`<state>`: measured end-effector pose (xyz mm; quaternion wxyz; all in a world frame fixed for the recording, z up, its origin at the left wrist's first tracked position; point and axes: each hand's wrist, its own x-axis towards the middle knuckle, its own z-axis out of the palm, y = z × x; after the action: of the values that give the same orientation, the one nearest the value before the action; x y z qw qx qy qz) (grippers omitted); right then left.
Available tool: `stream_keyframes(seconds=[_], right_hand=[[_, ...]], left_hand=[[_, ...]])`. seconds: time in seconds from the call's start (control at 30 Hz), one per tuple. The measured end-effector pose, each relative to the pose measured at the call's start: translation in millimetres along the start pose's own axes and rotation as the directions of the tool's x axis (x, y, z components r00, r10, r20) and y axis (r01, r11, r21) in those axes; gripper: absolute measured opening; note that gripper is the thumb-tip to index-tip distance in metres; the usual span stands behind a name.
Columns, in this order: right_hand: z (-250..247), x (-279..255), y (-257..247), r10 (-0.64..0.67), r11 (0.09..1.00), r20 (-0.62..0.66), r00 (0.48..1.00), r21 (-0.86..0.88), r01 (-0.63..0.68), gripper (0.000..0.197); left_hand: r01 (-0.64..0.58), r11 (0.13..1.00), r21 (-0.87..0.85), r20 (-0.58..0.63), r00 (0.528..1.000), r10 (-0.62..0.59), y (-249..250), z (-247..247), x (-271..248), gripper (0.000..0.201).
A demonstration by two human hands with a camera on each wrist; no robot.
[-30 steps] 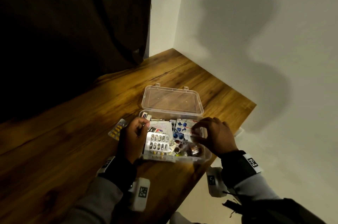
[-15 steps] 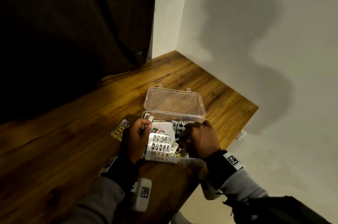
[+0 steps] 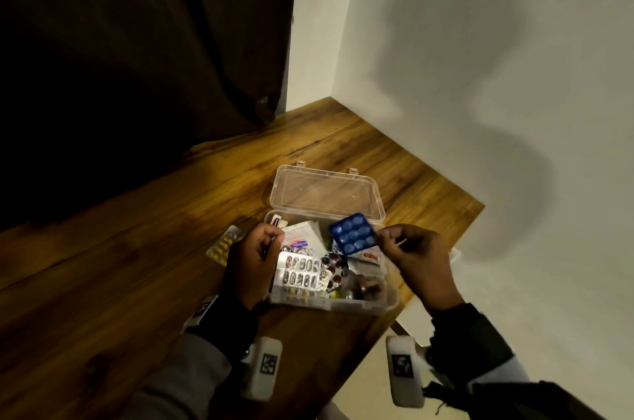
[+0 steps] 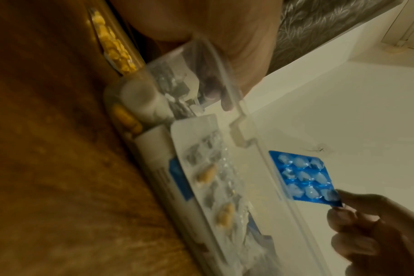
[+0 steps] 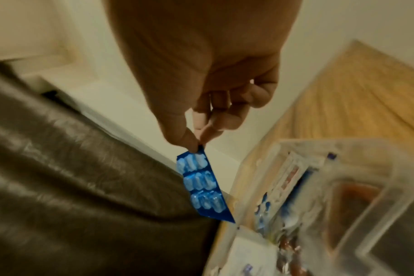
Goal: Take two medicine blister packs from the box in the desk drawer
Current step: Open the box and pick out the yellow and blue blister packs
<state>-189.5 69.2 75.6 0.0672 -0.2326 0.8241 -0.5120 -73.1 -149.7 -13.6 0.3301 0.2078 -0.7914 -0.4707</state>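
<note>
A clear plastic box [image 3: 387,296] stands open near the desk's right edge, full of blister packs and cartons. My left hand [image 3: 272,242] grips its left wall, fingers curled over the rim [image 4: 215,56]. My right hand [image 3: 381,241] pinches a corner of a blue blister pack [image 3: 353,234] between thumb and forefinger and holds it just above the box's right half. The same blue pack [image 4: 303,179] [image 5: 203,184] hangs clear of the box in both wrist views. A yellow-pill blister pack [image 3: 223,247] lies on the desk left of the box, partly under my left hand.
The box's lid [image 3: 326,193] leans open toward the far side. A silver blister pack [image 3: 302,272] lies on top inside the box. The wooden desk [image 3: 137,265] ends just right of the box; a white wall stands behind and a dark curtain [image 3: 137,42] at the left.
My right hand reached into the box, then rose out of it pinching the blue blister pack. My left hand has stayed on the box's left wall.
</note>
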Motion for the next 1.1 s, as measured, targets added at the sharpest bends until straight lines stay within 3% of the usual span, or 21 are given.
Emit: stream_keyframes(seconds=[0.07,0.17,0.23,0.33,0.4,0.47,0.53,0.6,0.63,0.7,0.8,0.9,1.1], right_hand=[[-6,2,0,0.216,0.951,0.054,0.975,0.216,-0.222,0.016],[-9,5,5,0.401,0.847,0.18,0.898,0.3,-0.439,0.023],[-6,7,5,0.436,0.811,0.226,0.871,0.321,-0.489,0.037],[7,9,-3,0.44,0.821,0.274,0.855,0.263,-0.507,0.037],[21,10,-12,0.412,0.847,0.277,0.868,0.233,-0.477,0.025],[32,11,-13,0.31,0.922,0.259,0.915,0.151,-0.355,0.015],[35,15,-4,0.147,0.973,0.172,0.974,-0.205,-0.11,0.012],[28,16,4,0.01,0.835,0.09,0.996,-0.548,0.041,0.014],[22,16,7,-0.015,0.786,0.095,0.995,-0.615,0.071,0.014],[11,14,12,0.027,0.745,0.167,0.986,-0.661,0.092,0.009],[5,5,17,0.112,0.662,0.292,0.95,-0.735,0.148,0.023],[14,-5,17,0.031,0.581,0.286,0.958,-0.785,0.215,0.027],[25,-7,23,-0.053,0.594,0.295,0.954,-0.758,0.268,0.017]], left_hand=[[-0.01,1.0,0.009,0.006,1.0,0.01,0,0,0,0.03],[-0.022,1.0,0.022,0.005,1.0,0.022,-2,0,0,0.027],[-0.025,0.999,0.02,0.007,1.0,0.025,-3,0,0,0.025],[-0.002,1.0,-0.026,0.008,1.0,0.003,1,1,0,0.029],[0.024,0.997,-0.069,0.0,1.0,-0.024,4,0,-1,0.032],[0.024,0.994,-0.106,0.002,1.0,-0.024,5,-1,-2,0.035],[0.022,0.993,-0.117,0.018,1.0,-0.019,5,-1,-1,0.036],[0.022,0.996,-0.091,0.017,1.0,-0.02,3,1,-1,0.038],[0.011,0.997,-0.071,0.009,1.0,-0.011,2,3,0,0.036],[-0.007,0.999,-0.039,0.008,1.0,0.007,-1,4,0,0.031],[-0.01,1.0,0.011,0.01,1.0,0.01,-4,4,1,0.018],[-0.01,1.0,0.027,0.012,1.0,0.01,-3,4,1,0.012],[-0.03,1.0,0.006,0.002,1.0,0.03,-5,4,0,0.024]])
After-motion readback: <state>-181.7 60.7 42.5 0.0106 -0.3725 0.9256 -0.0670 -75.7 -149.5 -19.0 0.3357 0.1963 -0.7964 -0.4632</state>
